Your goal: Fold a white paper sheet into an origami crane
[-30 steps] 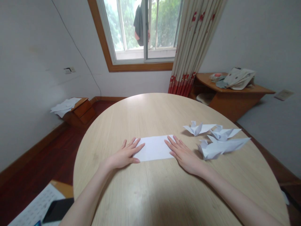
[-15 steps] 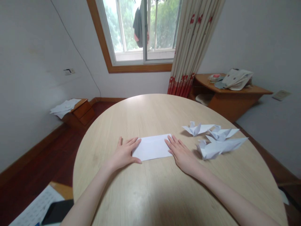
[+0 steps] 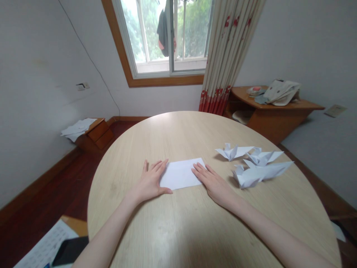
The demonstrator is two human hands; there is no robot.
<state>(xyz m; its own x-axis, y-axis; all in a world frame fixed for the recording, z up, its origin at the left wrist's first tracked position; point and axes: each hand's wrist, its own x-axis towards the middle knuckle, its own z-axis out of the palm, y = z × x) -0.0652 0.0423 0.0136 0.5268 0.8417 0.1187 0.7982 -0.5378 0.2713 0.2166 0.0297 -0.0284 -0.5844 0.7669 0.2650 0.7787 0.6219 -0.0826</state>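
A white rectangular sheet of paper (image 3: 181, 174) lies flat on the round wooden table (image 3: 167, 230) in front of me. At its left end rests my left hand (image 3: 153, 180), open, fingers spread and thumb along the near edge. My right hand (image 3: 213, 182) lies flat across the right end, its fingers stretched out over the paper. To the right of that hand stand three folded paper birds: one at the back (image 3: 231, 152), one in the middle (image 3: 260, 157) and a larger one nearest me (image 3: 251, 175).
At lower left, a printed sheet (image 3: 47, 243) and a black phone-like device (image 3: 71, 251) lie beside the table. A small cabinet with papers (image 3: 79, 127) stands at the left wall. A desk (image 3: 279, 108) with a cloth bag (image 3: 284, 92) is at the right, near the curtain (image 3: 231, 56).
My left hand has shifted slightly right along the paper's left end. The fingers of my right hand have slid a little to the left over the paper.
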